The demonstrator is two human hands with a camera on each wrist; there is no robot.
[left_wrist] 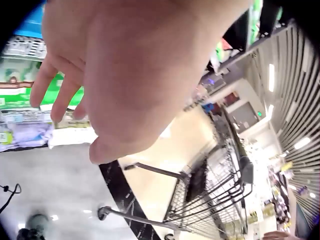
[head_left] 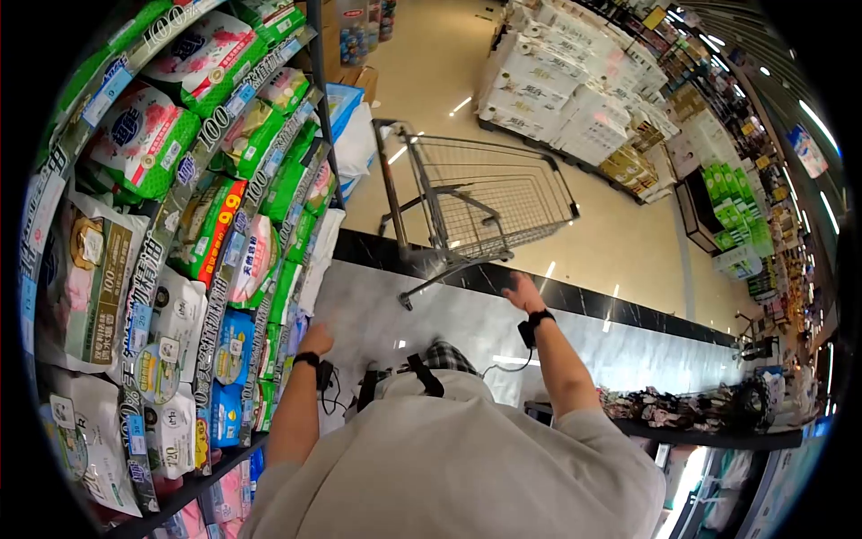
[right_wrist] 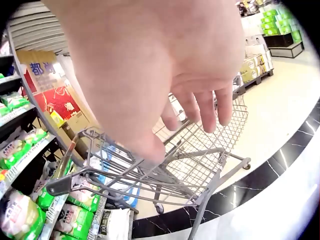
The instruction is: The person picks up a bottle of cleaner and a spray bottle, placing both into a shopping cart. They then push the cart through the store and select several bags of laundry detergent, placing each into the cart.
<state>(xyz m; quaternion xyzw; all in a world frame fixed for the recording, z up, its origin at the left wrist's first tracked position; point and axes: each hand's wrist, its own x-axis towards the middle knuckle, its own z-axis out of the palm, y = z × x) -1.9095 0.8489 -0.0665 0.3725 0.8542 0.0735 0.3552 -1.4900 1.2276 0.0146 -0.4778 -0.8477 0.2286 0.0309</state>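
Note:
In front of the person stands a metal shopping cart [head_left: 489,184], its wire basket bare and its handle end toward the shelves. The right hand [head_left: 523,294] reaches out just short of the cart, fingers spread and holding nothing. In the right wrist view the loose fingers [right_wrist: 206,111] overlap the cart's wire frame. The left hand [head_left: 316,340] hangs beside the lower shelves. In the left wrist view its slightly bent fingers [left_wrist: 64,97] hold nothing and overlap green-and-white packs [left_wrist: 50,90]. Each wrist wears a black band.
Shelves [head_left: 193,171] of bagged tissue and wipe packs rise close on the left. Stacked white cartons [head_left: 548,85] stand on a pallet beyond the cart. A black floor strip [head_left: 575,296] crosses between grey and cream tiles. At the right is a low display [head_left: 691,413].

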